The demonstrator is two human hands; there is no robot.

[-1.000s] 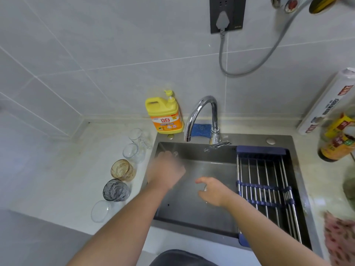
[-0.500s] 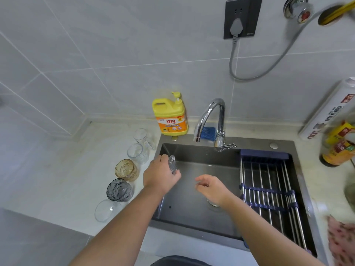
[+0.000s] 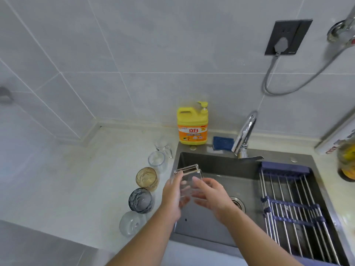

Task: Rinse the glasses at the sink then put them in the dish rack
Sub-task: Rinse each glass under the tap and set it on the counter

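My left hand grips a clear square glass over the left part of the dark sink. My right hand touches the same glass from the right, fingers spread against its side. A row of glasses stands on the counter left of the sink: a clear mug, a clear glass, an amber glass, a dark grey glass and a clear glass. The dish rack, steel bars with blue ends, spans the sink's right half and holds nothing. No water runs from the faucet.
A yellow dish soap bottle stands behind the sink's left corner, a blue sponge beside the faucet. Bottles and a roll crowd the right counter. A grey cable hangs from a wall socket.
My left hand has lifted the clear glass from inside the sink and my right hand has come up against it. The camera view has swung left and down.
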